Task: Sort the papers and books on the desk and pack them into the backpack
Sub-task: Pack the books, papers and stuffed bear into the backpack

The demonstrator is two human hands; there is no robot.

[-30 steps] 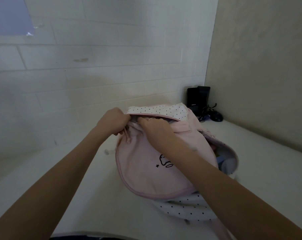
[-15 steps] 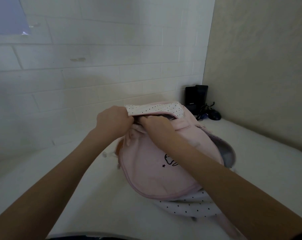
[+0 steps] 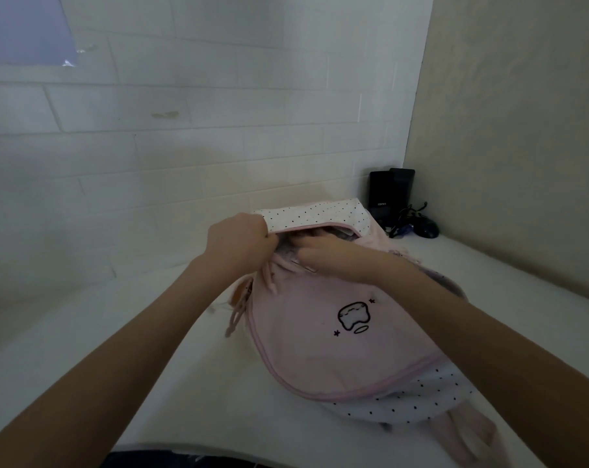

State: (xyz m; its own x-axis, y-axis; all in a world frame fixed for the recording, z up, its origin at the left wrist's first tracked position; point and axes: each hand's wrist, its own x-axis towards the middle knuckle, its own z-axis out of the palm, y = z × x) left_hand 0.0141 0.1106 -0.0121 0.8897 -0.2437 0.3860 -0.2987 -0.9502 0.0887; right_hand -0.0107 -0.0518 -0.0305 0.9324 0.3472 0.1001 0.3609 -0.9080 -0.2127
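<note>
A pink backpack (image 3: 320, 336) with a black tooth drawing and a white dotted lining lies on the white desk (image 3: 144, 349). Its top opening faces the wall. My left hand (image 3: 239, 241) grips the dotted rim of the opening at its left end. My right hand (image 3: 330, 256) lies at the opening with its fingertips tucked inside, so what they hold is hidden. Grey and light edges, perhaps papers, show inside the opening. No loose books or papers lie on the desk.
Two black speakers (image 3: 391, 194) stand in the far right corner, with a black mouse (image 3: 428, 228) and cables beside them. A tiled wall runs behind the desk and a beige wall closes the right side. Pink straps (image 3: 468, 434) trail from the bag's near end.
The backpack has shifted a little, and its right side pocket no longer gapes open. Both hands stay at the top opening, my right fingers reaching further in.
</note>
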